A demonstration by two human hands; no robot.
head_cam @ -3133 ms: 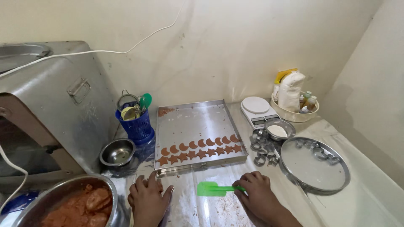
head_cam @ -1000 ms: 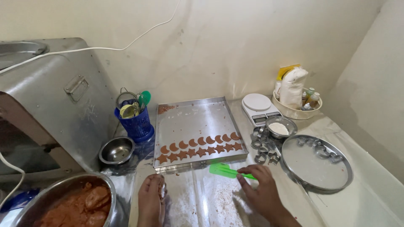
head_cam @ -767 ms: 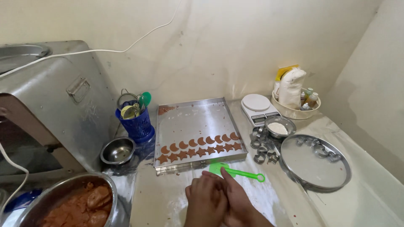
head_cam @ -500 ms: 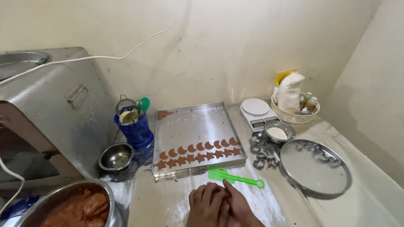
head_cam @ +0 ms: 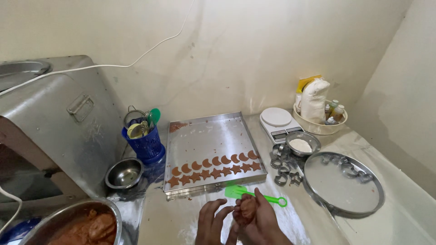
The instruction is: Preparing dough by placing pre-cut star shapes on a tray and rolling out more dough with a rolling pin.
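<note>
Steel counter (head_cam: 399,213) — floured | right hand (head_cam: 259,218) cups dough lump (head_cam: 248,208) | left hand (head_cam: 211,223) alongside

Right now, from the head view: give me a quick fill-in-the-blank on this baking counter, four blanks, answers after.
1. The right hand holds a lump of brown ____.
2. The green plastic spatula lies just in front of the rectangular metal ____.
3. On the rectangular metal baking tray, the brown crescent cut-outs sit in a row behind the brown ____ cut-outs.
4. The small steel bowl of white powder stands beside the white round-topped kitchen ____.

Missing words: dough; tray; star; scale
</note>
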